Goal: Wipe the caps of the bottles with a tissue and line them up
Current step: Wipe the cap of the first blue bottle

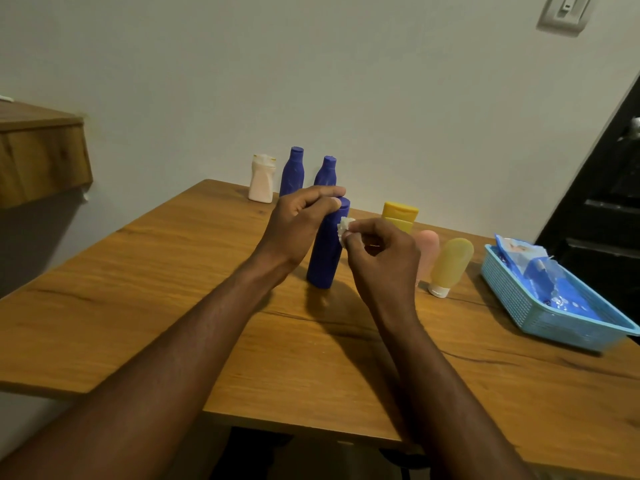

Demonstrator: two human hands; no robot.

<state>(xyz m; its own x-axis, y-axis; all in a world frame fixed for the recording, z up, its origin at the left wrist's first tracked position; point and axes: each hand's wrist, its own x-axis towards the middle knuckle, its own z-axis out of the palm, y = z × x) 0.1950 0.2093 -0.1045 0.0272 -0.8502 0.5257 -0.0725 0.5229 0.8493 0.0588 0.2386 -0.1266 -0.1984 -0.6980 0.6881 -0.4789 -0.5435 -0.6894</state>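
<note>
Mid-table, left hand [298, 216] clamps blue bottle [325, 251] at its cap; right hand [381, 252] pinches tissue [345, 226] against it. Three bottles [294, 173] lined along far edge; three more await, likely unwiped.

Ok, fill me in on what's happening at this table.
A person is cleaning bottles at a wooden table. The left hand grips the top of a standing blue bottle, while the right hand presses a wadded tissue against its neck. Along the wall stand a white bottle and two more blue bottles. A yellow tube, a pink tube and a yellowish tube wait at right, beside a blue basket.
</note>
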